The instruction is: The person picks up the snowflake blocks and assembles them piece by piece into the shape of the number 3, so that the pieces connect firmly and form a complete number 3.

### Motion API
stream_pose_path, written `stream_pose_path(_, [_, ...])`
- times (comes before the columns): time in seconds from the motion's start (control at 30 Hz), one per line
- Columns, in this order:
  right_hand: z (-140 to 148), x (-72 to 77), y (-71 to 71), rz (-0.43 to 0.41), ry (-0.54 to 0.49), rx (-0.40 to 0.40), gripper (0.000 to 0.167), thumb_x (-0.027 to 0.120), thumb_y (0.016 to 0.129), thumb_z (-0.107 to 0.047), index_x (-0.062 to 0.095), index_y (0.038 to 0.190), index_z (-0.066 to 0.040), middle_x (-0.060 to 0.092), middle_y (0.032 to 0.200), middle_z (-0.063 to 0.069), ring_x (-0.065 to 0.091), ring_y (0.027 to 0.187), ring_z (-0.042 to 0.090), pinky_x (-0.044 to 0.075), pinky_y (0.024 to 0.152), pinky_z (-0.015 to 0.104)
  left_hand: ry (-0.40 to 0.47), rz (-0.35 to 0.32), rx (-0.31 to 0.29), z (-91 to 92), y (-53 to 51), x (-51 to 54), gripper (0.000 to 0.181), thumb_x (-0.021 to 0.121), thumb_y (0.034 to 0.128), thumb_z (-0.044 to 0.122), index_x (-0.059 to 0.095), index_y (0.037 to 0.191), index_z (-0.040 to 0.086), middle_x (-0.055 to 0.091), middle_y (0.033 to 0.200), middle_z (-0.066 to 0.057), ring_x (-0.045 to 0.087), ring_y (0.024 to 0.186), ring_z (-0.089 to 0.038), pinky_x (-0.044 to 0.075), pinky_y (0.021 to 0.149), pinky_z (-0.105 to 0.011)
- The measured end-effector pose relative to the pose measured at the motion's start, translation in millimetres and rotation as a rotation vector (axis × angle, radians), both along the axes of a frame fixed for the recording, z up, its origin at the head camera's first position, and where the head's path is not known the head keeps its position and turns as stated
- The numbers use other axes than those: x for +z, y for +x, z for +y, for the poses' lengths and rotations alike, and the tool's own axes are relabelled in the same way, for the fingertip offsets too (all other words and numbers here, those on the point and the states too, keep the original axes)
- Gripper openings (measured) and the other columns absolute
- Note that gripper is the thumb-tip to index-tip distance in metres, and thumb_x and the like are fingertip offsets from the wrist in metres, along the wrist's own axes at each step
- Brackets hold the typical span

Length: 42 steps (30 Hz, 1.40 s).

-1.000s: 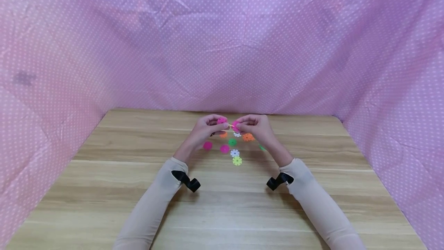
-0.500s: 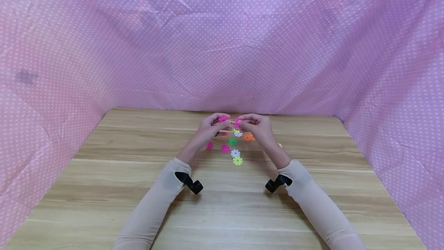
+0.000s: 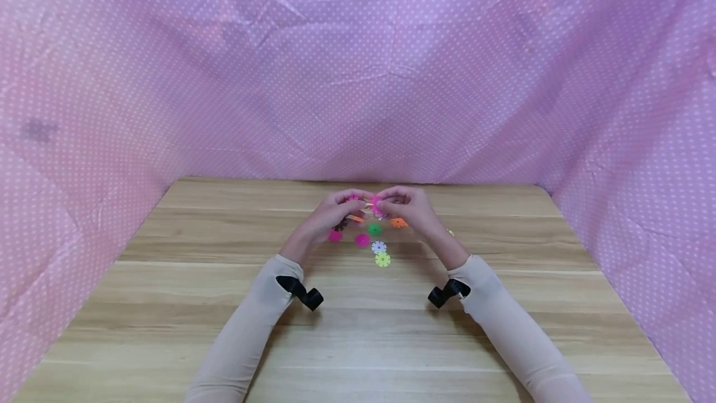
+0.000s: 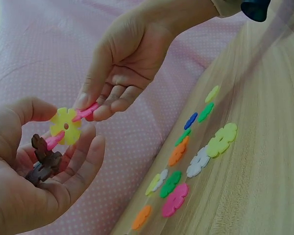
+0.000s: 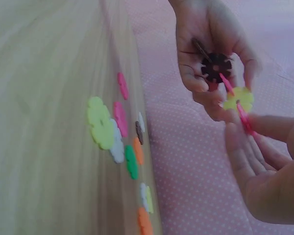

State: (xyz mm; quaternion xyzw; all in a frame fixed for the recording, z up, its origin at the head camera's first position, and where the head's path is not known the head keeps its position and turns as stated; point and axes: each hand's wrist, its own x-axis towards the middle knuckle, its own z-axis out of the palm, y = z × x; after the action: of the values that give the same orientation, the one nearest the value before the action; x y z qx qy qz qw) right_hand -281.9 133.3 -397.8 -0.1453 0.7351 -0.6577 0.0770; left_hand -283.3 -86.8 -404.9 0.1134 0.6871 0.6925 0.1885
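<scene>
My left hand (image 3: 324, 219) grips a joined chain of notched discs above the table. In the left wrist view the chain has brown discs (image 4: 48, 164), a pink one (image 4: 55, 140) and a yellow disc (image 4: 66, 126) near the fingertips. My right hand (image 3: 416, 209) pinches a pink disc (image 4: 85, 112) between thumb and fingers; its edge meets the yellow disc. From the right wrist view, this pink disc (image 5: 245, 119) stands crosswise to the yellow disc (image 5: 238, 99), with the dark brown disc (image 5: 216, 68) further up in the left palm (image 5: 206, 29).
Loose discs lie on the wooden table (image 3: 358, 341) below and in front of the hands: pink (image 3: 362, 240), green (image 3: 375, 229), white (image 3: 378, 247), yellow (image 3: 383, 259), orange (image 3: 399, 222) and others. A pink dotted cloth (image 3: 358, 79) hangs around the table's back and sides.
Both hands have drawn a little closer together, and the pink disc in my right hand has shifted left towards the chain in my left. Both grips persist.
</scene>
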Motion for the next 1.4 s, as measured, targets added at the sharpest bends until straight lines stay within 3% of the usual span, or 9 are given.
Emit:
stream_pose_path(0.17, [6.2,2.5,-1.5,-0.024,0.093,0.080,0.030,0.073,0.093,-0.010,0.068,0.118,0.006,0.077,0.095,0.014,0.076,0.088,0.029,0.061,0.088,0.054,0.036,-0.016,0.031,-2.1,-1.1,0.2,0.032,0.049,0.1040,0.017,0.062,0.131,0.007,0.066,0.117,-0.011,0.069,0.092,-0.019,0.052,0.105,-0.058])
stream_pose_path(0.27, [9.8,4.9,-0.6,-0.020,0.187,0.137,0.031,0.073,0.093,-0.009,0.069,0.119,0.006,0.076,0.099,0.019,0.075,0.089,0.026,0.062,0.087,0.046,0.069,-0.032,0.064,-4.0,-1.8,1.0,0.029,0.048,0.1043,0.016,0.060,0.129,0.007,0.065,0.113,-0.004,0.069,0.089,-0.016,0.056,0.101,-0.051])
stream_pose_path(0.33, [11.6,4.5,-0.4,0.010,0.256,0.198,0.030,0.072,0.092,-0.005,0.068,0.118,0.009,0.075,0.101,0.022,0.073,0.089,0.021,0.062,0.084,0.035,0.080,-0.046,0.082,-5.7,-2.0,1.9,0.028,0.047,0.1044,0.017,0.059,0.129,0.010,0.066,0.108,-0.003,0.070,0.087,-0.014,0.062,0.086,-0.037])
stream_pose_path(0.47, [13.5,-1.9,-0.8,0.108,0.390,0.354,0.025,0.071,0.091,0.000,0.069,0.114,0.011,0.074,0.099,0.022,0.069,0.087,0.014,0.058,0.077,0.023,0.083,-0.076,0.101,-9.1,-2.0,3.8,0.027,0.048,0.1034,0.020,0.058,0.128,0.016,0.069,0.096,-0.003,0.073,0.082,-0.015,0.042,0.053,-0.019])
stream_pose_path(0.57, [14.5,-8.5,-0.4,0.173,0.473,0.466,0.022,0.072,0.090,0.002,0.070,0.110,0.009,0.074,0.095,0.019,0.067,0.084,0.011,0.058,0.075,0.021,0.089,-0.087,0.104,-10.3,-2.4,5.0,0.027,0.048,0.1030,0.020,0.058,0.128,0.017,0.069,0.094,-0.003,0.074,0.081,-0.016,0.037,0.052,-0.019])
stream_pose_path(0.67, [15.4,-15.3,0.9,0.207,0.538,0.538,0.021,0.074,0.089,0.001,0.071,0.109,0.006,0.071,0.091,0.015,0.063,0.081,0.009,0.056,0.073,0.020,0.101,-0.086,0.101,-10.7,-3.2,5.2,0.027,0.049,0.1035,0.020,0.059,0.128,0.015,0.069,0.100,-0.003,0.074,0.084,-0.018,0.049,0.061,-0.021])
stream_pose_path(0.87, [15.1,-21.4,6.8,0.199,0.661,0.584,0.023,0.079,0.086,-0.002,0.075,0.108,-0.004,0.064,0.090,0.013,0.054,0.079,0.012,0.048,0.068,0.019,0.112,-0.079,0.097,-11.6,-4.3,4.8,0.028,0.051,0.1038,0.021,0.060,0.130,0.013,0.068,0.103,-0.003,0.074,0.088,-0.019,0.059,0.077,-0.026])
stream_pose_path(1.3, [14.2,-32.5,4.8,0.184,0.656,0.579,0.020,0.083,0.082,-0.005,0.074,0.100,-0.007,0.064,0.089,0.007,0.054,0.078,0.012,0.048,0.068,0.020,0.126,-0.082,0.101,-12.0,-4.4,5.4,0.026,0.053,0.1049,0.020,0.061,0.128,0.012,0.066,0.108,-0.012,0.073,0.087,-0.017,0.058,0.074,-0.023])
stream_pose_path(1.4, [14.6,-33.1,5.2,0.166,0.642,0.566,0.020,0.084,0.082,-0.005,0.071,0.097,-0.007,0.064,0.089,0.004,0.056,0.080,0.014,0.050,0.069,0.020,0.107,-0.082,0.105,-11.8,-3.9,5.7,0.026,0.054,0.1040,0.021,0.062,0.128,0.014,0.066,0.105,-0.008,0.073,0.088,-0.017,0.050,0.063,-0.020])
